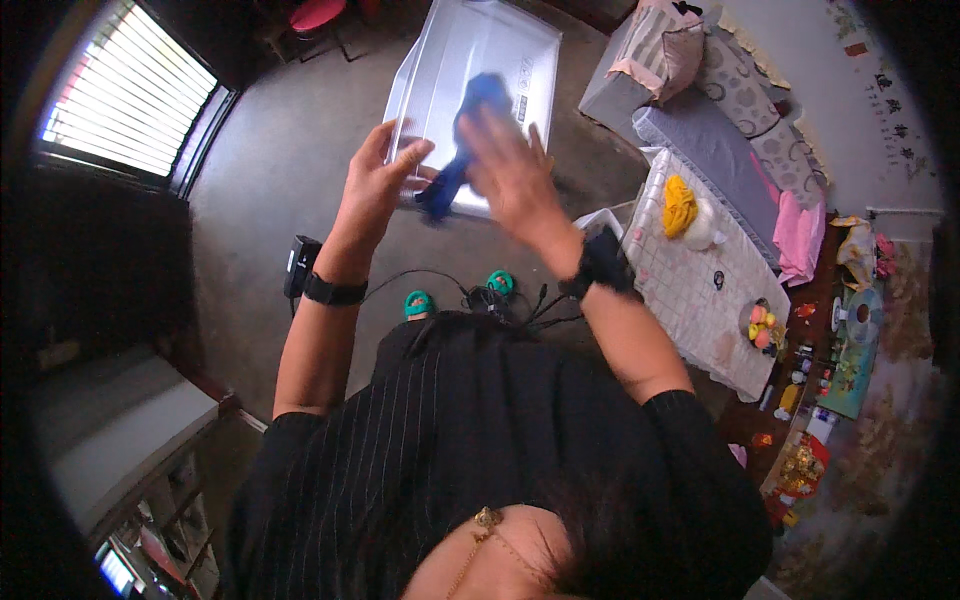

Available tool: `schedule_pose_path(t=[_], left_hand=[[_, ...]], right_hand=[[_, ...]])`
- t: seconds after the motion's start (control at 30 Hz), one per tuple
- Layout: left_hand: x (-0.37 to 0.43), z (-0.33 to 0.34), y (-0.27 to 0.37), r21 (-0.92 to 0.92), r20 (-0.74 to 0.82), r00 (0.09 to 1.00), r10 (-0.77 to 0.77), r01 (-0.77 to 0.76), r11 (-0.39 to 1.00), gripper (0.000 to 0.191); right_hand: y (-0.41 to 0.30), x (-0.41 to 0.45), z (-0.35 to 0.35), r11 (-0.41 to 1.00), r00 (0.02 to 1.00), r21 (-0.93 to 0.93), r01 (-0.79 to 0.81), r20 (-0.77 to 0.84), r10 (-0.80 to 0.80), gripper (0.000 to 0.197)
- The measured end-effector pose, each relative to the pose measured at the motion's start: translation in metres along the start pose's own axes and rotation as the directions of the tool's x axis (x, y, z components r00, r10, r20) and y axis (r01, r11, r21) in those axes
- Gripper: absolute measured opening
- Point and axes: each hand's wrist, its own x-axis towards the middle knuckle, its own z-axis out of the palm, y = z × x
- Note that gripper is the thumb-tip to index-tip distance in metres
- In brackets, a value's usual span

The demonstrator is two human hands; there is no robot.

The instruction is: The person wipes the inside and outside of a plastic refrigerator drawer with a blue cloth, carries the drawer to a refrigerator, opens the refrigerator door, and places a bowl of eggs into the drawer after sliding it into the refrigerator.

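A clear plastic bin or drawer (491, 37) is held up in front of me, with printed marks on its right part. My left hand (382, 161) grips its near left wall, the thumb on one side and fingers behind the plastic. Over the bin, my right hand (506, 165) is blurred and lies on a bunched blue cloth (484, 94). A loose end of that cloth hangs below the palm toward the bin's near edge. Both wrists wear black straps; the left one carries a small black device (301, 266).
Cables (491, 300) lie on the concrete floor (292, 150) by my green slippers (418, 303). At right stand a cloth-covered table (690, 277) with a yellow cloth (679, 206) and a fruit bowl (761, 326), and a sofa (705, 142). A red stool (317, 15) is far ahead.
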Motion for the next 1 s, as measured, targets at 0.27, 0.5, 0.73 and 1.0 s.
schedule_pose_path(t=[0.27,0.5,0.73,1.0], left_hand=[[-0.004,-0.006,-0.006,-0.118,-0.022,0.998,-0.059,0.056,0.991,0.046],[-0.001,-0.05,-0.037,-0.443,-0.203,0.958,-0.205,0.097,0.891,0.039],[0.001,-0.06,-0.045,-0.513,-0.159,0.987,0.025,-0.105,0.852,0.04],[-0.053,-0.087,-0.025,0.76,-0.15,0.911,0.385,-0.143,0.634,0.016]], right_hand=[[0.152,0.086,0.027,0.899,0.967,0.404,-0.168,-0.112,0.231,0.035],[0.006,0.012,0.011,0.958,0.997,0.278,0.071,-0.049,-0.06,0.038],[-0.049,-0.018,0.043,0.973,0.969,0.134,0.188,-0.189,-0.161,0.042],[0.002,-0.065,0.098,0.996,0.988,0.062,-0.062,-0.137,0.07,0.045]])
